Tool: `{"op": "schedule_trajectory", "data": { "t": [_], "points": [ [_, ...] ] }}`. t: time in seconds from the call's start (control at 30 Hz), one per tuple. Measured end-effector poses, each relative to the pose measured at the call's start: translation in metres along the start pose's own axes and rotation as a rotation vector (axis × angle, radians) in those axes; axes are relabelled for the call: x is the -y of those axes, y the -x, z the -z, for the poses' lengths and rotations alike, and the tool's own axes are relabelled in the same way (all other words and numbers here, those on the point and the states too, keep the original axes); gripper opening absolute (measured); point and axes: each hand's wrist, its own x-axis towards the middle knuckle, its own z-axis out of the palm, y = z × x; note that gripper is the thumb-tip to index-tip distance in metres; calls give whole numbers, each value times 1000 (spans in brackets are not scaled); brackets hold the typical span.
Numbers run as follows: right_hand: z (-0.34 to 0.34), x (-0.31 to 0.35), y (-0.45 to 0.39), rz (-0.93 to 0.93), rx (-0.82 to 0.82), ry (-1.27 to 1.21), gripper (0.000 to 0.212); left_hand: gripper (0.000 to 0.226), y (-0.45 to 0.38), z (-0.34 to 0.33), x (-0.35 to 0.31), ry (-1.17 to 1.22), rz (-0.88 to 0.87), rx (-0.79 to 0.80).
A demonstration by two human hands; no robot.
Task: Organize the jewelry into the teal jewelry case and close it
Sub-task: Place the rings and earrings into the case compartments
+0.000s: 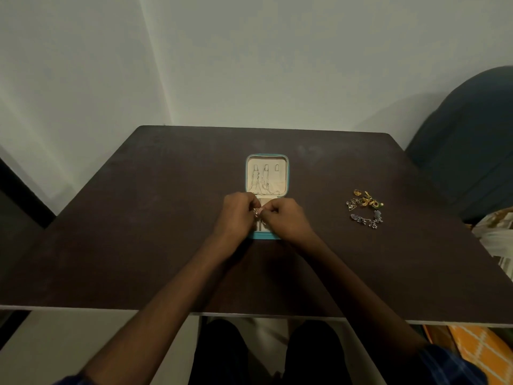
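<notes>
Two bare hands meet over the near half of a small teal jewelry case with a cream lining (pixel 286 173), which lies open at the middle of a dark brown wooden table (pixel 138 218). The left hand (pixel 236 215) and the right hand (pixel 288 218) both have their fingers curled inward, and between their fingertips they pinch a small silvery piece of jewelry with a pinkish glint (pixel 256 212) — too small and dim to tell what kind it is. It hangs just above the case's lower tray, most of which the hands cover.

The case's far half, the lid, lies flat and shows three little cream tabs near its top edge; two thin silver chains (pixel 259 182) hang from the left and middle tabs down toward a pocket.

Well apart from the case, to the right on the table, lies a loose cluster of gold and silver jewelry (pixel 365 208) — gold rings and ornaments at the far side, silver pieces and a chain nearer the person.

Beyond the table's right corner stands a dark blue rounded chair back (pixel 472 140), against a pale wall (pixel 249 65).
</notes>
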Motion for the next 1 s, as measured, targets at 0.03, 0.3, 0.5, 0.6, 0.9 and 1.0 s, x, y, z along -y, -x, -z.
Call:
{"op": "schedule_trajectory", "data": {
  "t": [0.03, 0.3, 0.5, 0.6, 0.9, 1.0],
  "points": [
    [1, -1, 0, 3, -16, -3, 22, 19, 1, 0, 0, 3, -4, 2],
    [2, -3, -2, -31, -43, -68, 26, 35, 7, 6, 1, 8, -67, -20],
    [4, -1, -4, -44, -31, -110, 24, 25, 5, 19, 8, 301, 39, 81],
    [3, -1, -3, -43, -4, -118, 25, 22, 8, 23, 3, 480, 91, 160],
    [0, -3, -3, -58, 22, -172, 10, 20, 5, 24, 2, 585, 182, 170],
    [-4, -7, -1, -16, 1, -33, 13, 21, 0, 22, 5, 488, 162, 168]
  ]
}}
